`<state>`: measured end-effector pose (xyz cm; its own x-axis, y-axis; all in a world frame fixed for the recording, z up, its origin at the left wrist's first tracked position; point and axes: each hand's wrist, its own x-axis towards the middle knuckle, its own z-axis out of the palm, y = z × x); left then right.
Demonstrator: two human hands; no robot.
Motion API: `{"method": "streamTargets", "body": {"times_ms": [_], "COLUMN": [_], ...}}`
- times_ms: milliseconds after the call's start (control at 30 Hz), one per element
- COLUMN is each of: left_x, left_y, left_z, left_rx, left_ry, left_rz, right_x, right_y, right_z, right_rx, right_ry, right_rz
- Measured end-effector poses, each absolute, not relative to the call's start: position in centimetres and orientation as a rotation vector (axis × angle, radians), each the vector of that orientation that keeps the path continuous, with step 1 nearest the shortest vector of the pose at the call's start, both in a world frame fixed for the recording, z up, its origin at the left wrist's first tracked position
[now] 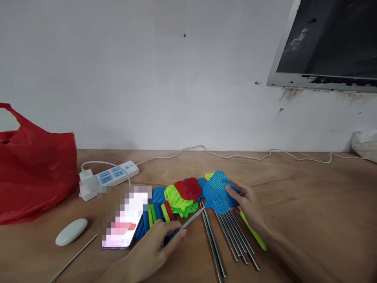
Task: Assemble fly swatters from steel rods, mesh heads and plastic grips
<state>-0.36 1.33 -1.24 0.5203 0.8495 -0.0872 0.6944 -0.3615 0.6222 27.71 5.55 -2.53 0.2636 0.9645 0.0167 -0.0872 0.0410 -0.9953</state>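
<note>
My left hand is closed around a metal rod with a blue grip. Between the thumb and fingers of my right hand is a blue fly swatter head. The rod's far end meets the neck of that head; how deep it sits I cannot tell. Left of it lie several other swatter heads, among them a red one and a lime one. Loose colored grips lie beside my left hand. Bare metal rods are below my right hand.
A phone, partly blurred out, leans at the left near a white power strip and a white mouse-shaped object. A red plastic bag stands far left. Under my right forearm lies a lime handle. A cable runs along the wall.
</note>
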Motion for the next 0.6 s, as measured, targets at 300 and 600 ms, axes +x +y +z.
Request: {"method": "streamTargets", "body": {"times_ms": [300, 600], "left_x": [-0.71, -0.58], "left_y": [0.96, 1.06], "left_z": [-1.04, -1.06], "left_rx": [2.153, 2.160], "left_ry": [1.281, 1.251], "left_rz": [0.363, 0.406], "right_x": [27.57, 27.57], "right_y": [5.75, 5.44], "right_z": [-2.10, -2.83], "right_rx": [-1.128, -1.121], "right_ry": [-0.769, -0.818], "right_rz": [1.080, 1.054]}}
